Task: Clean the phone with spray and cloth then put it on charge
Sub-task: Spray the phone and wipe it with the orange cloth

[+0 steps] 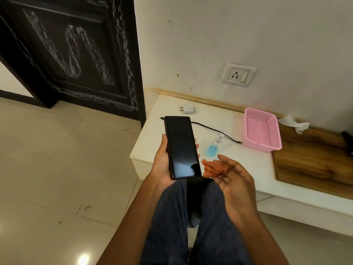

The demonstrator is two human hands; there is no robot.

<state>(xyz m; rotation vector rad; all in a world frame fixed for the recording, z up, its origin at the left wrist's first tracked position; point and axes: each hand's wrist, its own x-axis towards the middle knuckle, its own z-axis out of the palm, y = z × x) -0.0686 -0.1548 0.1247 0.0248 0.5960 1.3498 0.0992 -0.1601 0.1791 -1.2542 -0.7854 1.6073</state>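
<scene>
The phone [182,147] lies dark-screened and face up in our left hand [164,163], thumb along its left edge and fingertips curled round its right, held above our knees at the near corner of the white counter [238,169]. Our right hand [232,180] is just beside it, fingers loosely bent, pinching a crumpled orange cloth [214,168]. On the counter stand a spray bottle [214,146] of blue liquid, a black cable [215,130], a white charger plug [188,109] and a pink basket [262,129]. A wall socket [238,74] sits above.
</scene>
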